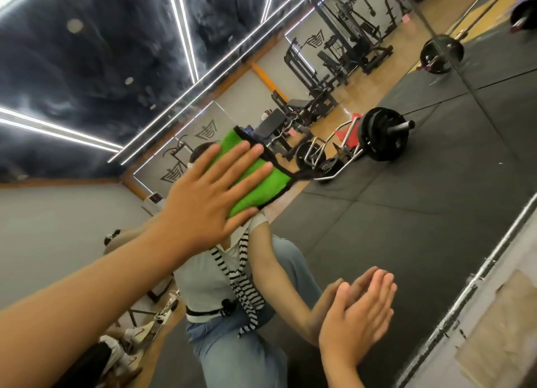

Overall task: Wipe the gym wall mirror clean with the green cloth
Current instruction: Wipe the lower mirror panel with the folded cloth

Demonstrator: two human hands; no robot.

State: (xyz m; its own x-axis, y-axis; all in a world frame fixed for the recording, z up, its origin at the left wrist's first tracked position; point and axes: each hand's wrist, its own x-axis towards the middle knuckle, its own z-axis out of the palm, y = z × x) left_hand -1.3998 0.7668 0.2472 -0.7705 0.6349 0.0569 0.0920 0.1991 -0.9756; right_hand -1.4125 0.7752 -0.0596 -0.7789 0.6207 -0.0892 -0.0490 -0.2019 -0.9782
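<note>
The wall mirror (406,219) fills nearly the whole tilted view. A green cloth (255,181) with a black hem lies flat against the glass at centre. My left hand (209,195) presses on it with straight, spread fingers, the arm reaching in from the lower left. My right hand (357,315) rests flat and open on the glass at the lower right, fingertips meeting their own reflection. Part of the cloth is hidden under my left palm.
The mirror's metal bottom edge (494,259) runs diagonally at the lower right, with a scuffed wall strip (511,329) beyond it. In the glass I see black floor mats, a loaded barbell (380,134), weight machines (343,38) and a person's reflected body.
</note>
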